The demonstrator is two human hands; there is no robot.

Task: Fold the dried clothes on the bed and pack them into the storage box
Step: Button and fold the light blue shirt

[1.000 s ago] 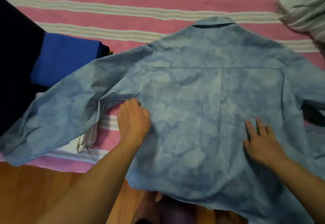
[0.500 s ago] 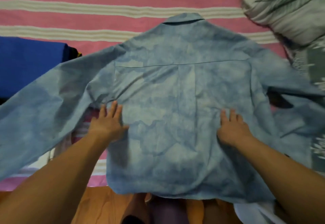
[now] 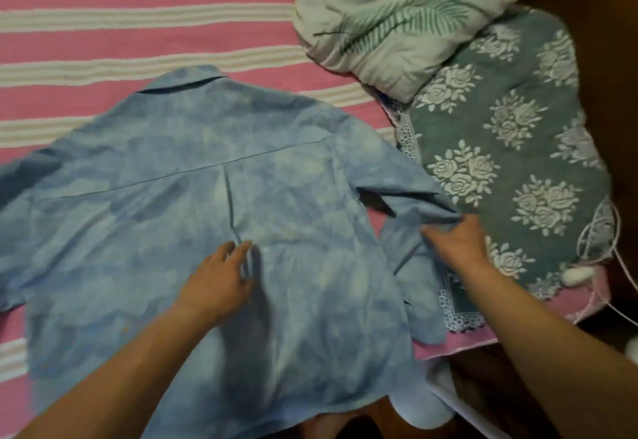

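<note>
A light blue mottled shirt (image 3: 193, 204) lies back-up and spread out on the pink striped bed sheet (image 3: 138, 7), collar toward the far side. My left hand (image 3: 217, 280) rests flat with straight fingers on the middle of the shirt's back. My right hand (image 3: 455, 242) grips the bunched right sleeve (image 3: 411, 204) at the shirt's right side, fingers curled into the cloth. The shirt's hem hangs over the near bed edge. No storage box is visible.
A grey pillow with white rose print (image 3: 511, 148) lies at the right, a crumpled white leaf-print blanket (image 3: 390, 14) beyond it. A white cord (image 3: 607, 252) loops at the pillow's right edge. Wooden floor (image 3: 483, 369) shows below the bed, with something white (image 3: 424, 407) near it.
The view has swung right, the blue folded cloth leaving the frame. My right hand moved off the shirt's back to the right sleeve and took hold of it. My left hand shifted toward the middle.
</note>
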